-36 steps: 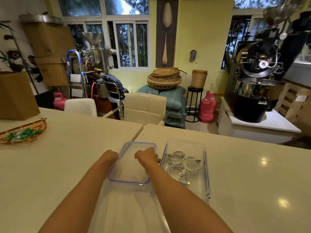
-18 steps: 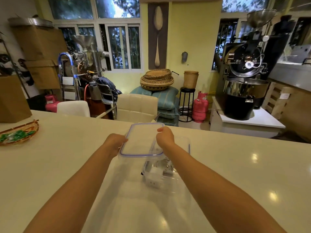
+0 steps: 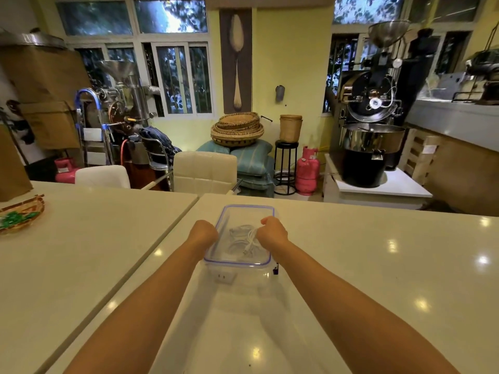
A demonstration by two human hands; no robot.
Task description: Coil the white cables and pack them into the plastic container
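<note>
Head view. The plastic container [image 3: 244,278] stands on the pale surface [image 3: 378,279], directly ahead of the person and just right of the seam between the two slabs. Its long axis runs away from the person.

The lid [image 3: 244,215], clear with a blue rim, lies across the top of the container. Whether it is fully seated cannot be told from here.

The white cables [image 3: 239,240] lie inside the container as loose coils, visible through the lid. A white plug block [image 3: 224,278] shows through the near wall, low at the front.

The left hand [image 3: 203,234] is at the left long edge of the lid, fingers curled down over the rim and gripping it. The right hand [image 3: 271,232] is at the right long edge, curled in the same way and gripping the lid. The fingertips of both hands are hidden behind the knuckles. Both forearms are extended and bare.

A woven tray [image 3: 19,215] holding green items sits on the surface at far left, well apart from the container.

Beyond the surface:
- two cream chairs [image 3: 205,171], backs toward the surface;
- a stack of woven baskets [image 3: 237,128] on blue cushions [image 3: 251,160];
- a pink gas cylinder [image 3: 306,171] beside a black stool [image 3: 286,163];
- a black roasting machine [image 3: 372,125] at right.
</note>
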